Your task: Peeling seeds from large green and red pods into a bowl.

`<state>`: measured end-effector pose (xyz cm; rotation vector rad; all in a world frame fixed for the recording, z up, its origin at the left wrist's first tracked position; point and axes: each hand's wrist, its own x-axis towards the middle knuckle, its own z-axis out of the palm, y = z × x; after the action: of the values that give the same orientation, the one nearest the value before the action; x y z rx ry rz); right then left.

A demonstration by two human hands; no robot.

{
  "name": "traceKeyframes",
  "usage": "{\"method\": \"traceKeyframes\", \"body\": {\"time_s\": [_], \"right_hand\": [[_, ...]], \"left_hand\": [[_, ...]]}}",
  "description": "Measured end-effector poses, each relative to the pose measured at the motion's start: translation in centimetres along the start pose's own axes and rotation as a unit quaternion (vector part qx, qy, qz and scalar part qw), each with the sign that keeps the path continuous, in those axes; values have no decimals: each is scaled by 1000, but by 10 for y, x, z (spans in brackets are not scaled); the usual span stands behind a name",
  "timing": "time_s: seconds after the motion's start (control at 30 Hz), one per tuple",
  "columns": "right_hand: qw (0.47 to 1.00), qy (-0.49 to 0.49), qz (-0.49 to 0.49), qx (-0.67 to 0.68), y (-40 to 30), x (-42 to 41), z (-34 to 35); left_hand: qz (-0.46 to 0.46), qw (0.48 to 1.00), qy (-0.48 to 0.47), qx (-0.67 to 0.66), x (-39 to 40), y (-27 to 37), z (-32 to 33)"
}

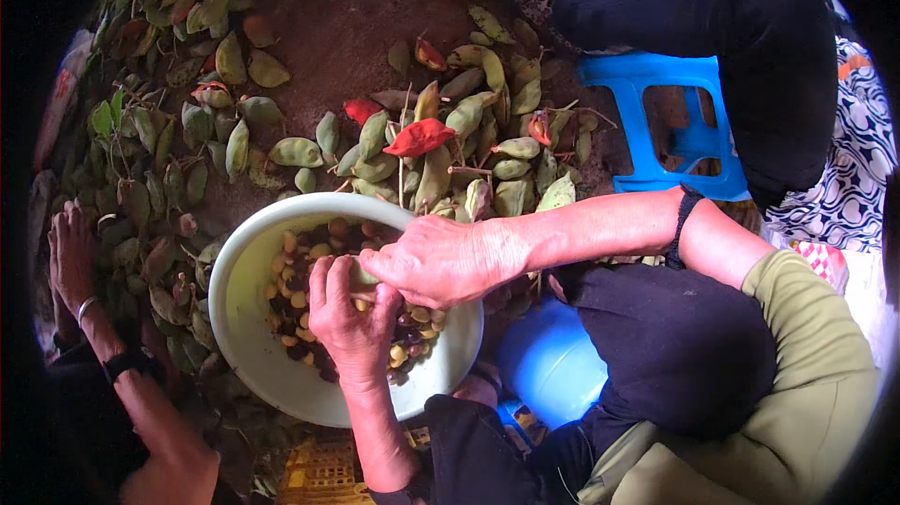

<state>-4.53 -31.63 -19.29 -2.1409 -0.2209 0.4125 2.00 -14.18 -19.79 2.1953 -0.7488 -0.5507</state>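
Note:
A pale plastic basin (235, 280) sits before me, with brown and yellowish seeds (399, 352) inside. Over it my left hand (355, 318) and my right hand (439, 262) meet around a green seed pod (362, 278), which is mostly covered by the fingers. The left hand grips the pod from below, its thumb and fingers around it. From the right, the other hand presses its fingers against the same pod; its fingertips are partly hidden. Beyond the basin's far rim lie a red pod (420, 138) and many green pods (295, 152).
A co-worker's hand (70, 252) is among the pods at the left. Another person's dark-clothed leg (780, 83) is beside a blue plastic stool (629, 125). A blue rounded container (552, 361) stands right of the basin, and a yellow plastic crate (323, 473) lies below it.

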Motion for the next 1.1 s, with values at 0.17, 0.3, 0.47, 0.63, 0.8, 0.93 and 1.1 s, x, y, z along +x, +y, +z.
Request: {"method": "traceKeyframes", "body": {"time_s": [0.17, 0.3, 0.47, 0.63, 0.8, 0.93, 1.1], "right_hand": [[996, 25, -48, -72, -5, -5, 6], [990, 1, -44, -132, -6, -4, 11], [978, 34, -76, -191, -8, -6, 20], [992, 54, -41, -107, -6, -2, 25], [988, -59, -52, -133, -7, 1, 22], [989, -27, -72, -125, -4, -6, 20], [992, 15, -57, -116, -4, -4, 27]], "left_hand": [[12, 1000, 2, -24, 0, -18, 8], [-67, 994, -16, -85, 0, -20, 15], [-57, 989, -4, -134, -4, -36, 22], [-116, 968, -13, -224, -3, -30, 19], [-28, 994, -85, -68, 3, -36, 14], [-21, 989, -144, -12, 9, -31, 14], [-47, 986, -79, -139, 0, -44, 20]]}}
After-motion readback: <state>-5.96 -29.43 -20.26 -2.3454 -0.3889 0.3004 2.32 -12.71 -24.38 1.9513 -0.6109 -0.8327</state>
